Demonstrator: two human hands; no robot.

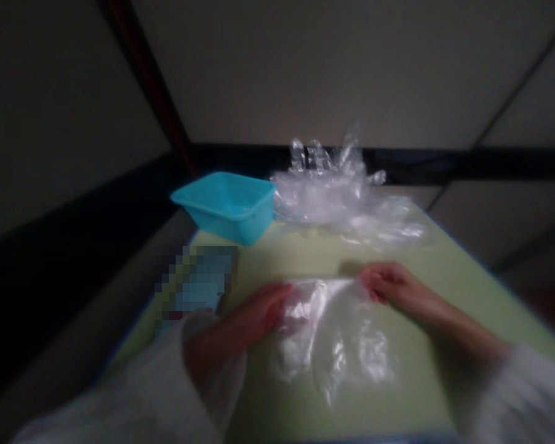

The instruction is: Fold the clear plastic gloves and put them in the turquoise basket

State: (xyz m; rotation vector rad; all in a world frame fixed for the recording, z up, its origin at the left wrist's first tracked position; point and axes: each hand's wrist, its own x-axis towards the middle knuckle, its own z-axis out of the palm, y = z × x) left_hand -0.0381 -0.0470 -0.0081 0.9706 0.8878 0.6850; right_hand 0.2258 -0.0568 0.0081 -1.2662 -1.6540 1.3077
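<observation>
My left hand [272, 305] is closed on the left end of the straight upper edge of a clear plastic glove [321, 327]. At the right end of that edge, my right hand [383, 282] pinches the same thin film. The glove's edge is stretched taut between both hands. Its lower part spreads toward me in several shiny, finger-like lobes, though blur softens their outline. Beyond my hands lies a crumpled heap of clear plastic gloves [333, 194], with finger-like tips sticking up.
A turquoise plastic basin [254, 225] stands at the far left corner of the pale yellow-green table [420, 394]. Near the table's left edge lies a pixelated flat object [198, 287]. A pale wall [351, 74] with dark bands rises behind the table.
</observation>
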